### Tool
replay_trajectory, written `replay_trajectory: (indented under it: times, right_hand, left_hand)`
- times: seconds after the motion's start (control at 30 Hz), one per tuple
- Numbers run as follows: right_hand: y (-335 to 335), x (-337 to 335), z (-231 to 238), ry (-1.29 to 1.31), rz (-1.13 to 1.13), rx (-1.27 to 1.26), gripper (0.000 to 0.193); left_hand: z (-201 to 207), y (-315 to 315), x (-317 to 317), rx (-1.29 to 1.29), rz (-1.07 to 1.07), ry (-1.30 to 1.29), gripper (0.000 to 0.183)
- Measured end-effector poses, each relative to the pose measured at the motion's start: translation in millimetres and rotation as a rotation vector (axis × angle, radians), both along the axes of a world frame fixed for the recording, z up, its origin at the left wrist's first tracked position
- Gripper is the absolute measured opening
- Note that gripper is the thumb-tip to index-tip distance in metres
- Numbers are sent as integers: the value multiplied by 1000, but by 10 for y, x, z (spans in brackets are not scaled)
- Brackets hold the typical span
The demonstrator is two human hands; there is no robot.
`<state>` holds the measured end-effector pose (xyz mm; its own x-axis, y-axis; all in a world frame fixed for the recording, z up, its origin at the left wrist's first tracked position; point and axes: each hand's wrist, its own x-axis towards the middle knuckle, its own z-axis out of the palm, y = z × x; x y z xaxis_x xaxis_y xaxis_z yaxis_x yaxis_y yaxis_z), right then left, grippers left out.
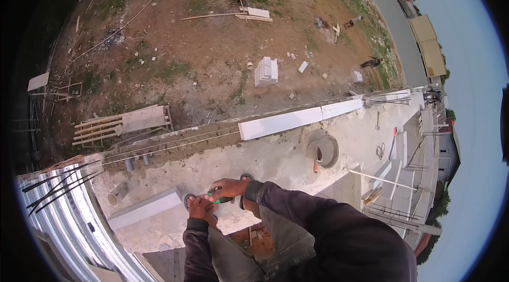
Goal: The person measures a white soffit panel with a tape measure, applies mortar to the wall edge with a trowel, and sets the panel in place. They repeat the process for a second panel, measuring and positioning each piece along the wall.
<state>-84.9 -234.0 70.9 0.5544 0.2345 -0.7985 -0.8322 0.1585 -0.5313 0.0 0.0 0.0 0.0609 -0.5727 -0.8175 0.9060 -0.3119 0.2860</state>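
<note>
A small green-and-black handled tool (pixel 220 197) sits pinched between both hands, the right hand (pixel 229 188) curled over it and the left hand (pixel 200 207) gripping its end, above the rough grey concrete slab (pixel 265 162). Just left lies a smooth white rectangular block (pixel 144 207); farther right stands a round grey bucket (pixel 325 151), its contents unclear.

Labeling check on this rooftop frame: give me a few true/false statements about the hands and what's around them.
1. Both hands meet on a small green-handled tool. True.
2. The left hand grips a white block. False: it is at the tool with the right hand.
3. A grey bucket stands on the concrete slab. True.
4. White blocks line the slab edge. True.
5. The ground below is paved. False: bare dirt with grass patches.
</note>
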Motion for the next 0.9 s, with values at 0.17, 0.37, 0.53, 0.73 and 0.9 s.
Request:
replay_trajectory:
  times: [0.17,0.37,0.53,0.73,0.9]
  right_hand:
    - [-546,-456,-532,-167,69,-341,81]
    - [-843,-1130,-1338,-81,-155,37,62]
    - [-1219,-2426,-2680,-137,110,-253,37]
    - [-942,-4630,-3609,216,194,-579,31]
    - [-752,-5136,-2925,327,-256,-630,28]
  left_hand:
    - [-258,-1059,115,-4,-250,193,10]
    - [-812,-1526,853,-35,-541,-2,15]
    - [-1094,-1466,2130,-26,-746,-473,16]
    - [-1697,-1752,2425,-122,-1142,-1052,21]
    - [-1875,-2146,1782,-522,-1607,-1532,13]
